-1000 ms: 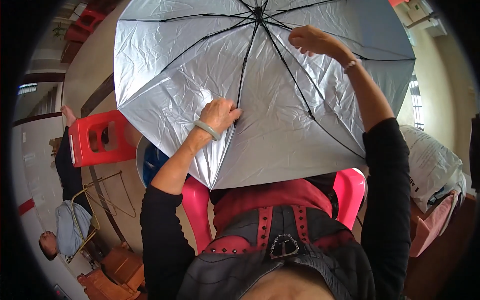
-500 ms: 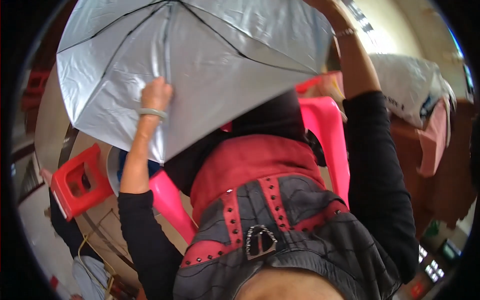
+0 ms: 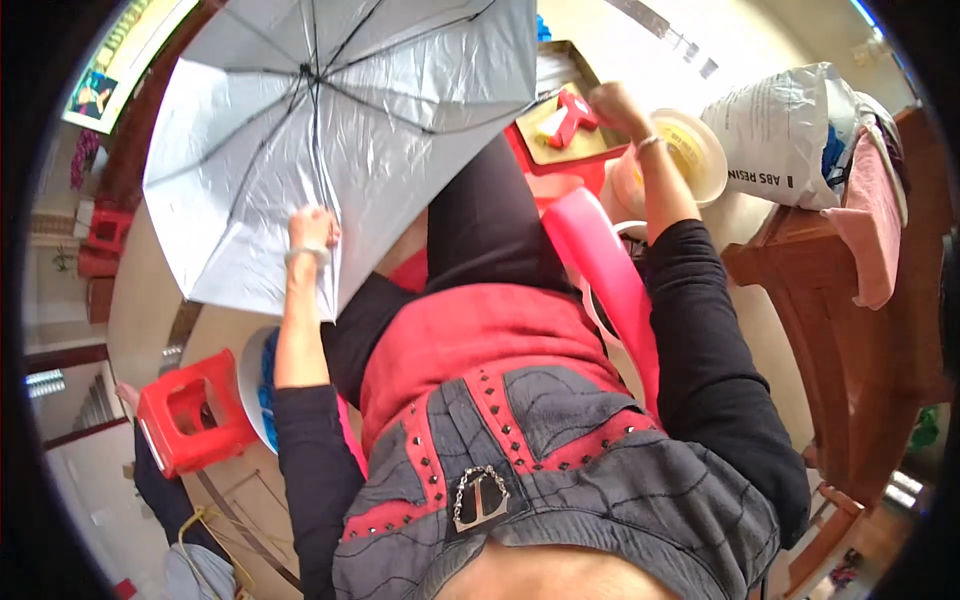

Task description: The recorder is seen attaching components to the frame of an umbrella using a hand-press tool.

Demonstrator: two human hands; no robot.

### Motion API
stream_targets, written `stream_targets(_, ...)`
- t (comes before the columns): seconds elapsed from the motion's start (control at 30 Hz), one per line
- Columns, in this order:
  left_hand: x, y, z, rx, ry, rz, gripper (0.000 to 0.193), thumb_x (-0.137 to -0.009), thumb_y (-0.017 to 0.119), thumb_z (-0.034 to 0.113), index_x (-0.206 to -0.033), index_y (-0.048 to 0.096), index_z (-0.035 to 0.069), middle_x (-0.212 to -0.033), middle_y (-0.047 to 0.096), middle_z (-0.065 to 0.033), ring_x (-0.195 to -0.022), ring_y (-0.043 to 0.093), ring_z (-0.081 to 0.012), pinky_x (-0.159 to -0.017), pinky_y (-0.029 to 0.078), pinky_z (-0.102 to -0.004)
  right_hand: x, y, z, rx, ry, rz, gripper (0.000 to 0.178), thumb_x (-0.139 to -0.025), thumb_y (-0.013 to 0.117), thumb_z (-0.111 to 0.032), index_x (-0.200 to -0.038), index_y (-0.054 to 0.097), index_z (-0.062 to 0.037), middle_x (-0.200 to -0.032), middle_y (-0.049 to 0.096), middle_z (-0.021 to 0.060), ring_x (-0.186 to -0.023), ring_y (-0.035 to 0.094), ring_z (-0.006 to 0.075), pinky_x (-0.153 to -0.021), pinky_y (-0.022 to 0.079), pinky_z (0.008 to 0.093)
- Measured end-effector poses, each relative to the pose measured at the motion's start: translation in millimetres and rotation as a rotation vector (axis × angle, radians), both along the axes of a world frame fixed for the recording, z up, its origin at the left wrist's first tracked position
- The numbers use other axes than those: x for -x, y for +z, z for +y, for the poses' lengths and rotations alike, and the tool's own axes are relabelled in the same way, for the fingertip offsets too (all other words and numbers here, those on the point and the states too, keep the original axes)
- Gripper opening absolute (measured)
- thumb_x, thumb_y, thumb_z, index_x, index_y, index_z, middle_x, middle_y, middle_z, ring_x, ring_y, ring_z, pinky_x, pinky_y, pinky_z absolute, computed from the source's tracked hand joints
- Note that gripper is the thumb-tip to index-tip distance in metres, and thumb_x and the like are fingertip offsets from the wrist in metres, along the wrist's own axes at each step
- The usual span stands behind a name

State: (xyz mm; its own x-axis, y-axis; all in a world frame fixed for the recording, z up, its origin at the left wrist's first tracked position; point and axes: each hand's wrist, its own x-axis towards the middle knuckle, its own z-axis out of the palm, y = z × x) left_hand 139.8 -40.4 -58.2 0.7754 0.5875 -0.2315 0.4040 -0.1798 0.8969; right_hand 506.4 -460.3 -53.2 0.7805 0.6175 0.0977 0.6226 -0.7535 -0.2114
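Note:
The silvery underside of an open umbrella (image 3: 400, 150) fills the upper left, its dark ribs meeting at a hub. My left hand (image 3: 315, 228) is closed around a gathered fold of the canopy along a rib, close to the lower edge. At the upper right, beyond the canopy's edge, is my right hand (image 3: 620, 110), fingers curled and partly hidden. What it holds, if anything, cannot be made out. Just left of it lies a red-and-yellow object (image 3: 570, 122) of unclear kind on a tray (image 3: 565, 152).
Right of my right hand stands a tub (image 3: 712, 165) with a pale rim. Farther right, a white printed sack (image 3: 775, 130) and a pink cloth (image 3: 862, 255) rest on wooden furniture (image 3: 800, 240). A red stool (image 3: 195, 415) stands left, beside a basin (image 3: 252, 385). Another person's dark-clothed leg (image 3: 160, 485) is nearby.
My right hand has come off the canopy's far right side and moved down beside the tray. The umbrella has tilted, bringing its hub into view. My left hand keeps its hold.

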Motion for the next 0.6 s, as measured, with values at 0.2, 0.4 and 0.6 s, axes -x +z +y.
stream_targets(0.2, 45, 2, 19, -0.003, 0.129, 0.043, 0.011, -0.078, 0.052, 0.007, -0.078, 0.057, -0.002, -0.059, 0.056, -0.0052, -0.045, 0.052, -0.0092, -0.040, 0.044, -0.0222, 70, -33, 87, -0.011, -0.379, 0.354, 0.059, -0.070, 0.057, -0.052, -0.095, 0.061, 0.0006, -0.095, 0.062, 0.0208, -0.091, 0.060, 0.0316, -0.077, 0.048, 0.0377)
stream_targets(0.4, 34, 7, 10, -0.066, 0.155, 0.105, 0.015, -0.078, 0.054, 0.008, -0.088, 0.057, -0.003, -0.063, 0.057, -0.0056, -0.047, 0.053, -0.0097, -0.041, 0.045, -0.0219, 67, -35, 98, -0.031, -0.655, 0.213, 0.087, -0.068, 0.059, -0.055, -0.125, 0.030, 0.0049, -0.102, 0.058, 0.0234, -0.093, 0.058, 0.0367, -0.082, 0.045, 0.0419)
stream_targets(0.6, 34, -4, 24, -0.041, 0.269, 0.089, 0.011, -0.076, 0.047, 0.005, -0.071, 0.056, 0.002, -0.056, 0.053, -0.0046, -0.043, 0.050, -0.0100, -0.036, 0.040, -0.0234, 46, -69, 119, -0.017, -0.619, 0.018, 0.048, -0.080, 0.050, -0.034, -0.113, 0.035, -0.0024, -0.100, 0.056, 0.0220, -0.083, 0.061, 0.0352, -0.066, 0.051, 0.0466)
